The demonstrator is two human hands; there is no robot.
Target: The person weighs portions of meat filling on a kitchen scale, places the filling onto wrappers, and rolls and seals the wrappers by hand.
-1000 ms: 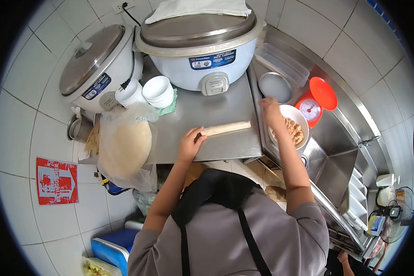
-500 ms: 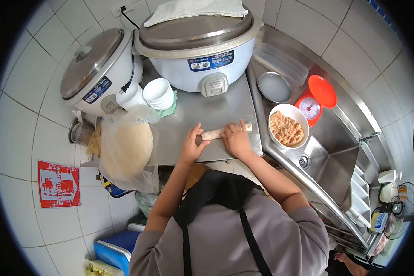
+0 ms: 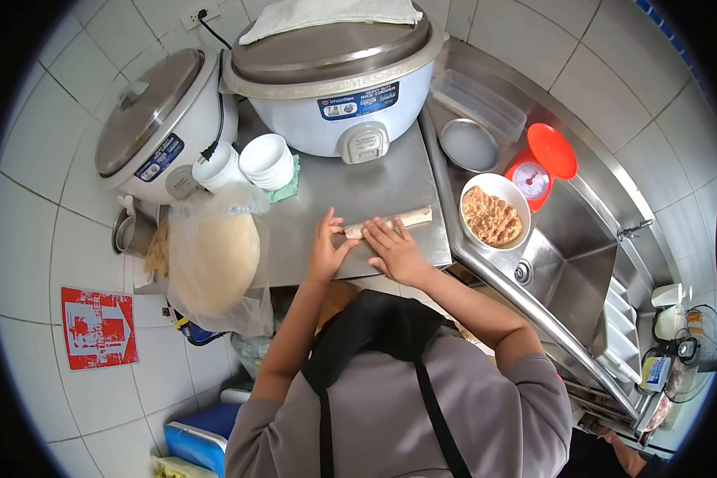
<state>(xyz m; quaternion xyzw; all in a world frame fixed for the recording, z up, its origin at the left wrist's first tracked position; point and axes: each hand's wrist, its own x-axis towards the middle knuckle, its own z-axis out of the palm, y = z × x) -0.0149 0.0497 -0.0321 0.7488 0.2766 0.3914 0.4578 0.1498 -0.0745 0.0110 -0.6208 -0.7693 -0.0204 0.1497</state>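
1. Pale cylindrical roll (image 3: 420,215) lies on steel table (image 3: 334,185), left of the bowl (image 3: 505,184), long axis pointing bowlward.
2. My right hand (image 3: 402,255) spreads flat across it.
3. My left hand (image 3: 325,249) curves open at its left end.

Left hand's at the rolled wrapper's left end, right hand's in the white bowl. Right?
No: the right hand isn't in the white bowl; the head view shows it on the rolled wrapper. The left hand is at its left end, as stated.
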